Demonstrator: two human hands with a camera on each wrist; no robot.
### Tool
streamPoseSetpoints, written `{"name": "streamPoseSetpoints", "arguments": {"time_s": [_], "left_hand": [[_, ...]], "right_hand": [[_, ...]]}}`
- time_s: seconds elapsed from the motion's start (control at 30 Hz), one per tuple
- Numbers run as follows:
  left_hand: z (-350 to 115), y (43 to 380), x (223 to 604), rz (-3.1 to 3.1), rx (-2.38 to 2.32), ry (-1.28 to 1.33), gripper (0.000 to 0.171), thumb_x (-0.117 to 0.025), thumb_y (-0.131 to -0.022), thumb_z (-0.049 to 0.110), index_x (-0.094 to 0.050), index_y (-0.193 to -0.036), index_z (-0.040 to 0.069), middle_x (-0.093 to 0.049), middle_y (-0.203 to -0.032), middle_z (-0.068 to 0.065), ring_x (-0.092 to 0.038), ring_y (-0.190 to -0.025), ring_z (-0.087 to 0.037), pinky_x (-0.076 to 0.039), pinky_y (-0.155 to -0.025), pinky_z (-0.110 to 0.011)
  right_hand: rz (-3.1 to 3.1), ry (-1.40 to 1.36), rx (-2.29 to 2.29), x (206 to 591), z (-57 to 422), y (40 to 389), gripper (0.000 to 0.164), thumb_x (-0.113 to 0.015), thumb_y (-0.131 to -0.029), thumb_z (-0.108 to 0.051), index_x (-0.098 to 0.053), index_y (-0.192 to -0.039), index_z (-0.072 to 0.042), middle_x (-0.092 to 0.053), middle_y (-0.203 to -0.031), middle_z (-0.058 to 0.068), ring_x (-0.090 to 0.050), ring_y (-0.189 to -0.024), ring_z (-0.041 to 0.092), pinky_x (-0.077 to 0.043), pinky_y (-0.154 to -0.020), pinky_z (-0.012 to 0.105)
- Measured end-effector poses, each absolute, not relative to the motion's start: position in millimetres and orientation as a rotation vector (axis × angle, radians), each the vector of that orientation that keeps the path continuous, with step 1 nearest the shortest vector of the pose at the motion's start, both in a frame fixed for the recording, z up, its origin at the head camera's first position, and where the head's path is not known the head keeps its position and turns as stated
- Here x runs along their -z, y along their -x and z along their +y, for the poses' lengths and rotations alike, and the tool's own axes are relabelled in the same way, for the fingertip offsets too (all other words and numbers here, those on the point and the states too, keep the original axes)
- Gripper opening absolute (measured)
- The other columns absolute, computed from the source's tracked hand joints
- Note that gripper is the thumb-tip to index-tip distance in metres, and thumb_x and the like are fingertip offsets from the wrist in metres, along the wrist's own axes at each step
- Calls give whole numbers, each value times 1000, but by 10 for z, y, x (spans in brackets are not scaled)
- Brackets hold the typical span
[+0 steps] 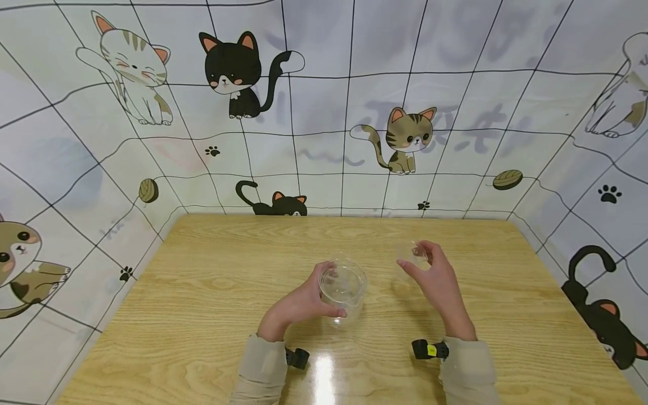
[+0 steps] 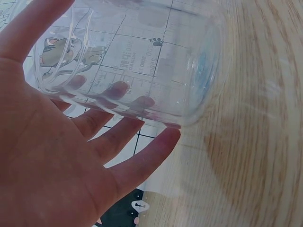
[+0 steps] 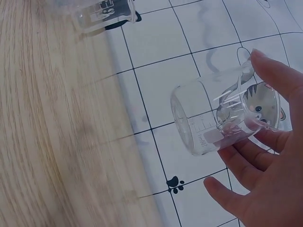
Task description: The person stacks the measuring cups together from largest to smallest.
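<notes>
A large clear beaker [image 1: 351, 289] stands on the wooden table, and my left hand [image 1: 304, 301] grips its side, thumb in front and fingers behind. Printed markings show through its wall [image 2: 142, 56] in the left wrist view. To the right, my right hand [image 1: 439, 281] holds a smaller clear beaker [image 3: 203, 113] near its rim, between thumb and fingers. This small beaker is raised off the table, its base pointing away from the palm in the right wrist view. The two beakers are apart. Transparency makes it hard to tell whether anything is inside the large one.
The light wooden table [image 1: 228, 253] reaches back to a white cloth wall [image 1: 324, 112] with a black grid and cartoon cats. Similar cloth stands on both sides. A black wrist strap [image 1: 430, 350] is on each arm.
</notes>
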State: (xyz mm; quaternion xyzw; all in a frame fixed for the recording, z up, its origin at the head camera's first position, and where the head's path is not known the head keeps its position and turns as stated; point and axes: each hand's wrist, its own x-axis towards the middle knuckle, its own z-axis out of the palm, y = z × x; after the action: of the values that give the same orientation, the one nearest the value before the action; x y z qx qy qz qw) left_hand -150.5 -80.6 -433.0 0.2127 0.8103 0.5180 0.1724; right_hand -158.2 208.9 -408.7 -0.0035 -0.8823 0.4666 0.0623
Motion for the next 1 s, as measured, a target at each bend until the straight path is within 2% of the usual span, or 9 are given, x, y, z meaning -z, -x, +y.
{"name": "streamPoseSetpoints", "arguments": {"time_s": [0.47, 0.73, 1.0], "left_hand": [[-809, 1504, 4315, 2293, -1467, -599, 101, -81, -61, 39, -15, -137, 24, -34, -133, -3, -36, -117, -21, -33, -91, -39], [-804, 1503, 4310, 2291, -1474, -594, 101, -81, -61, 38, -15, -136, 24, -33, -134, -5, -35, -118, -19, -32, -92, -39], [-806, 1501, 4312, 2282, -1478, -588, 103, -81, -60, 39, -14, -137, 25, -33, -135, -4, -35, -118, -20, -33, -91, -39]], "right_hand": [[-2634, -27, -1407, 3955, 1989, 1527, 81, -62, -74, -55, -32, -134, -9, -46, -123, 7, -28, -127, 31, -27, -95, 52], [-2607, -89, -1411, 3864, 1906, 1481, 78, -63, -74, -54, -33, -134, -15, -46, -123, 2, -29, -127, 27, -28, -94, 52], [-2591, -132, -1405, 3798, 1826, 1435, 76, -64, -74, -52, -35, -133, -13, -48, -120, 2, -29, -127, 28, -27, -95, 52]]}}
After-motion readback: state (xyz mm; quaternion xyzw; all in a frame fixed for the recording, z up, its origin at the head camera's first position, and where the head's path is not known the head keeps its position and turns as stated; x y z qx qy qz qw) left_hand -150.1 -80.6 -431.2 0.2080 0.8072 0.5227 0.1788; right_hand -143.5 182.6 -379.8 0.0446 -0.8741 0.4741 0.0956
